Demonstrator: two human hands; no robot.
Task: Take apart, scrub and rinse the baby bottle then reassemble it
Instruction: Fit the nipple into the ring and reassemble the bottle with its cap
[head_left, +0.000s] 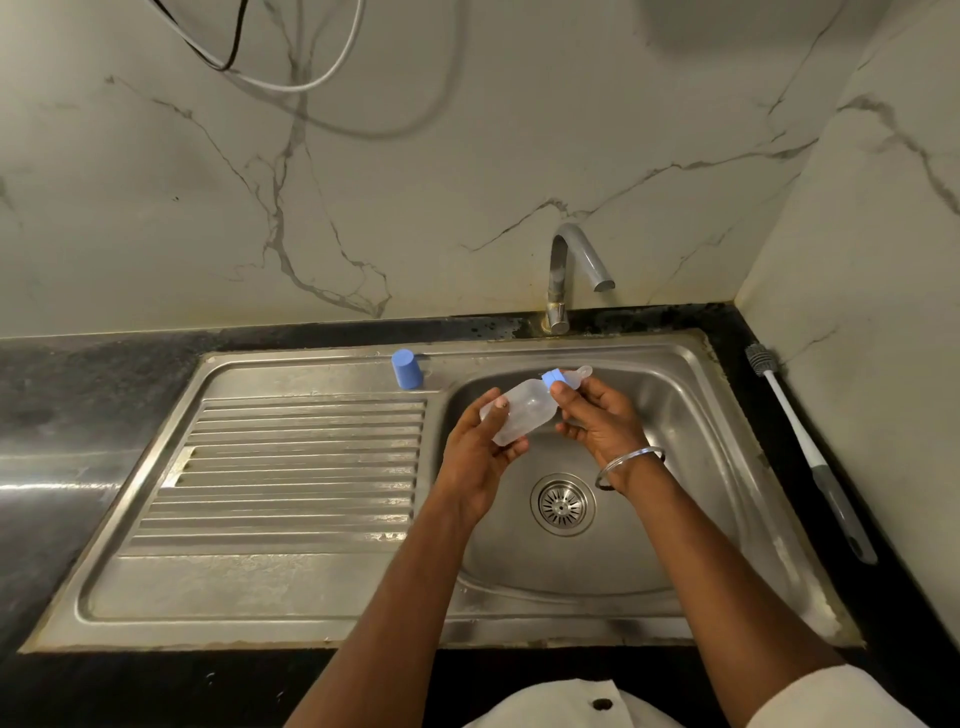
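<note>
The right hand (597, 415) pinches the blue screw ring (551, 378) of the translucent plastic baby bottle (519, 410); the left hand (480, 447) grips its body; the bottle is held above the round steel sink bowl (675, 415), its long axis slanted, its clear teat (579, 373) pointing to the bowl's far right rim.

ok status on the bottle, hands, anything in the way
Left hand grips bottle body, right hand pinches collar, teat on. Cap off, on sink top. Brush on counter at right, nothing in the way.
</note>
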